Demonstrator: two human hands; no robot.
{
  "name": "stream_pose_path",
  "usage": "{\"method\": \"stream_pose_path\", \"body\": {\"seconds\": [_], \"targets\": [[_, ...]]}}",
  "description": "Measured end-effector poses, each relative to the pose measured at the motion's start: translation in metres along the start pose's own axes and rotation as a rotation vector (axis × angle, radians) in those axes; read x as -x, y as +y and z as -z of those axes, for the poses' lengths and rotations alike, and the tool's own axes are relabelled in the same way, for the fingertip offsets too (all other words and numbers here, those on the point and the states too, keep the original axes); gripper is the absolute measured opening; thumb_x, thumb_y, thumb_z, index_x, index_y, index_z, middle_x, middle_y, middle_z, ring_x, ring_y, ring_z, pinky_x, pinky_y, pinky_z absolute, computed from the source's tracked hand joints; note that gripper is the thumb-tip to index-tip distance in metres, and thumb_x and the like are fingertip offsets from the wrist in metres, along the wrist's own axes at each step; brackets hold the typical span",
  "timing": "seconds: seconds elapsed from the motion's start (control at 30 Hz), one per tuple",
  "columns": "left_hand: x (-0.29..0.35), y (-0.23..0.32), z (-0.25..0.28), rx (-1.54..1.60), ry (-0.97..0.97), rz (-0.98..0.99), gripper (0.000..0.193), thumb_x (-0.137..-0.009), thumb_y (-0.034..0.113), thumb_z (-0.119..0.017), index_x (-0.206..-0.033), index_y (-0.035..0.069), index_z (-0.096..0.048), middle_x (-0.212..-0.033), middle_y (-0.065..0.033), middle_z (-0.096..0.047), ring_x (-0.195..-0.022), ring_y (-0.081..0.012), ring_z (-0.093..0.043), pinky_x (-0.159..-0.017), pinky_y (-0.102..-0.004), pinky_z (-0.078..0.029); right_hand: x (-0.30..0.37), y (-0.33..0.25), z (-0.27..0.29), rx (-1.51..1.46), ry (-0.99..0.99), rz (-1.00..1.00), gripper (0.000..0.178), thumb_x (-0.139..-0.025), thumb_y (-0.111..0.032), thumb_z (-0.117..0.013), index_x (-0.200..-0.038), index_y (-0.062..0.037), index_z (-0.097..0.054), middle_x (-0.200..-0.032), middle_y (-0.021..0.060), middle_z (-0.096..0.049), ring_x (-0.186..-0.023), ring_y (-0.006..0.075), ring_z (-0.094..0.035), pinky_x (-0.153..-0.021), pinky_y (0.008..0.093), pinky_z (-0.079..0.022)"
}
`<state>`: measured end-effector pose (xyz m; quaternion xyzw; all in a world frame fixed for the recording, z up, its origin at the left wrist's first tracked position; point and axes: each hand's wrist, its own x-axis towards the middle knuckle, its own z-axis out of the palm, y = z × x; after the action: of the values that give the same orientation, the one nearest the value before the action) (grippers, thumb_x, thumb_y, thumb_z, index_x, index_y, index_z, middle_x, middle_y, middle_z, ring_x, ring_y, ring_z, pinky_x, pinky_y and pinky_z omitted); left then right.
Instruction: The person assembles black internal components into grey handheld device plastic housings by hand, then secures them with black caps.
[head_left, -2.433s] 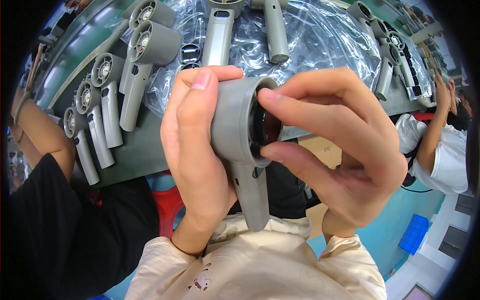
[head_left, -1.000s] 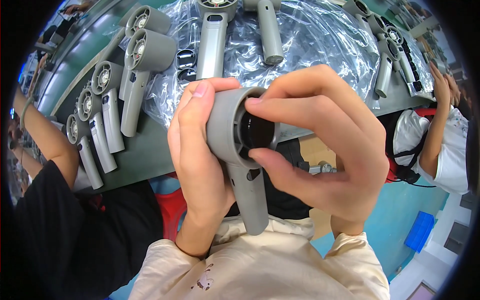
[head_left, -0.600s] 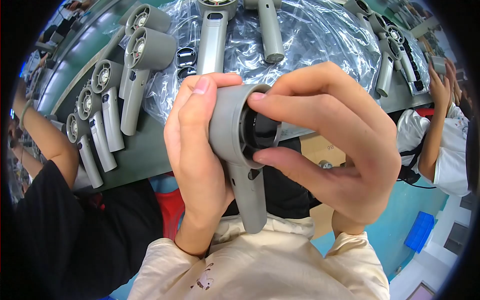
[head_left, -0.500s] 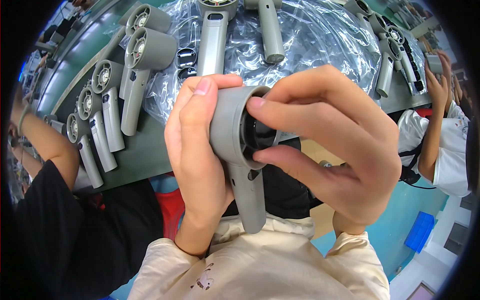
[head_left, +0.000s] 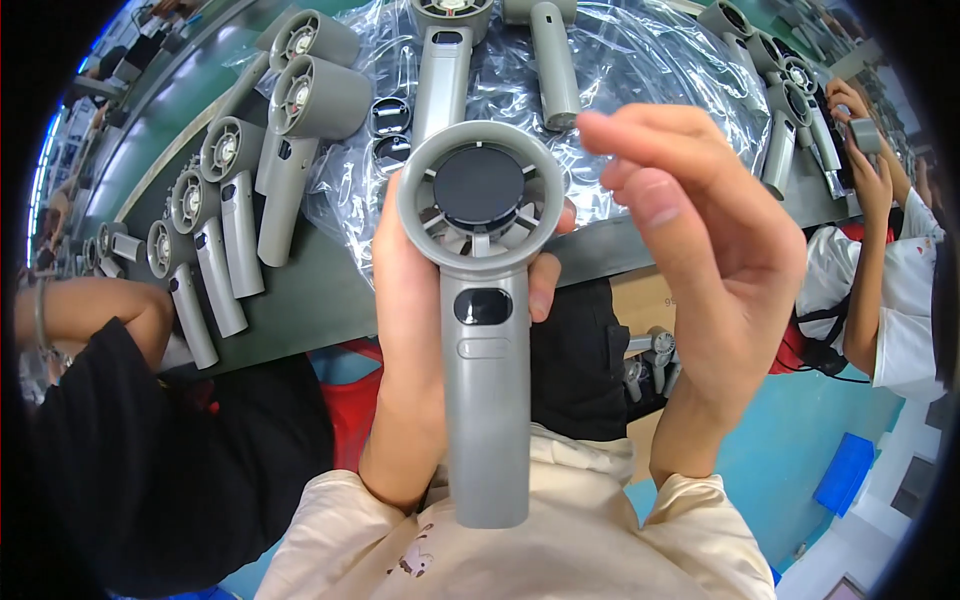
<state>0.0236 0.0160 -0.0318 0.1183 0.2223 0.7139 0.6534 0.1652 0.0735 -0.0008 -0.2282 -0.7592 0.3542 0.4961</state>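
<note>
My left hand [head_left: 405,310] grips a grey handheld fan [head_left: 485,330] upright, close below my face. Its round head faces me, showing a black centre cap and grey spokes; a dark oval window and a button sit on the handle. Fingertips of my left hand wrap around the right side of the handle, just under the head. My right hand [head_left: 715,260] hovers just right of the fan head, fingers loosely curled, holding nothing and not touching the fan.
Several identical grey fans [head_left: 235,215] lie in a row on the green table [head_left: 320,300] at left. More fans lie on crinkled clear plastic [head_left: 640,70] behind. A person in black [head_left: 150,440] sits at left; another in white [head_left: 890,260] works at right.
The fan was held sideways with my right fingers pressed into its head. Now it is turned face-on to me and my right hand has come off it.
</note>
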Motion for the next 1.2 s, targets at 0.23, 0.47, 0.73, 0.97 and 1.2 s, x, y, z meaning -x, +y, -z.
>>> {"method": "stream_pose_path", "body": {"seconds": [0.23, 0.47, 0.73, 0.97, 1.2], "targets": [[-0.003, 0.0, 0.0, 0.06, 0.074, -0.003, 0.049, -0.098, 0.038, -0.024, -0.097, 0.002, -0.057, -0.085, -0.0148, -0.064, -0.07, -0.0242, -0.062, -0.041, -0.0296, -0.044, 0.011, -0.001, -0.01, -0.137, 0.035, -0.283, 0.031, -0.093, -0.019, -0.051, -0.113, 0.004, -0.059, -0.105, 0.0113, -0.061, -0.094, 0.0151, -0.058, -0.082, 0.0275, -0.044], [0.004, -0.001, -0.013, -0.05, 0.143, -0.078, 0.051, -0.097, 0.043, -0.028, -0.093, 0.003, -0.058, -0.076, -0.013, -0.064, -0.051, -0.0201, -0.058, -0.044, -0.0292, -0.047, 0.02, -0.004, -0.031, -0.282, 0.037, -0.388, 0.043, -0.095, -0.023, -0.051, -0.126, 0.0065, -0.047, -0.098, 0.0074, -0.056, -0.087, 0.0125, -0.053, -0.08, 0.024, -0.042], [0.003, 0.007, -0.017, -0.214, 0.194, -0.085, 0.037, -0.095, 0.036, -0.043, -0.098, 0.003, -0.058, -0.079, -0.0081, -0.063, -0.061, -0.0132, -0.062, -0.051, -0.0254, -0.051, -0.022, -0.024, 0.007, 0.46, -0.329, 0.232, 0.04, -0.064, -0.007, -0.075, -0.102, 0.0015, -0.064, -0.097, 0.01, -0.057, -0.069, 0.0166, -0.049, -0.059, 0.0243, -0.041], [0.01, 0.003, -0.013, -0.277, 0.207, -0.006, 0.029, -0.095, 0.031, -0.048, -0.093, 0.004, -0.059, -0.084, -0.0045, -0.061, -0.075, -0.0096, -0.058, -0.069, -0.0237, -0.048, -0.022, -0.033, 0.002, 0.663, -0.444, 0.455, 0.023, -0.065, -0.006, -0.065, -0.088, -0.0041, -0.064, -0.097, 0.008, -0.053, -0.075, 0.02, -0.055, -0.061, 0.0276, -0.045], [0.034, 0.001, -0.016, -0.246, 0.273, 0.326, 0.029, -0.096, 0.028, -0.044, -0.093, 0.003, -0.058, -0.082, -0.0045, -0.06, -0.073, -0.0095, -0.057, -0.067, -0.0242, -0.048, -0.021, -0.062, 0.023, 0.608, -0.926, 0.482, 0.028, -0.064, -0.006, -0.06, -0.092, -0.0008, -0.059, -0.086, 0.0088, -0.047, -0.071, 0.0168, -0.05, -0.052, 0.0241, -0.041]]}}
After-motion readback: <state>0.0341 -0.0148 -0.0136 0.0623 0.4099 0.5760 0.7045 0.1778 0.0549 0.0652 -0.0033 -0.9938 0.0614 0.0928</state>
